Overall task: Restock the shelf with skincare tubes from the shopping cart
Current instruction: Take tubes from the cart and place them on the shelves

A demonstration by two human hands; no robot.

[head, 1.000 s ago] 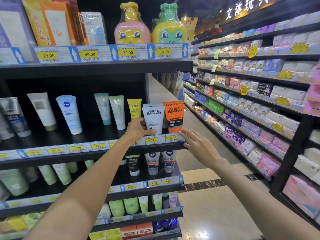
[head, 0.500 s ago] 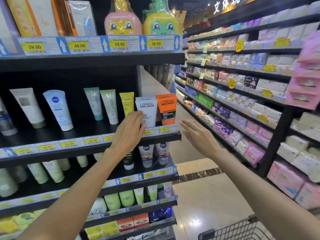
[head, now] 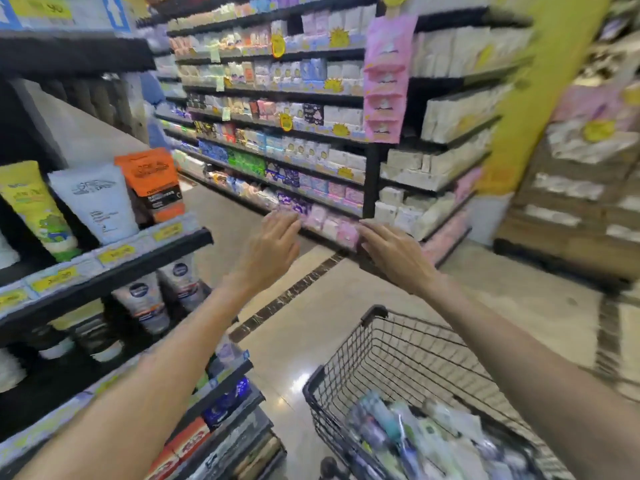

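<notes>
The black shelf [head: 104, 277] stands at my left with tubes upright on it: a yellow tube [head: 33, 206], a white tube [head: 95, 204] and an orange tube [head: 152, 185] at its end. A black wire shopping cart [head: 391, 344] sits at the lower right, with several blurred skincare tubes [head: 415, 438] piled in it. My left hand [head: 268, 247] and my right hand [head: 394, 252] both hover over the aisle, fingers spread, holding nothing. Both are apart from the shelf and above the cart's far rim.
More tubes [head: 145, 303] stand on the lower shelf levels at the left. Across the tiled aisle floor [head: 311, 327] runs a long shelf of boxed goods [head: 294, 140]. A yellow pillar [head: 540, 98] and another blurred shelf stand at the right.
My left hand has let go of the white tube and drawn back from the shelf. The view has swung right and down, bringing the cart into sight. Both hands are now over the aisle.
</notes>
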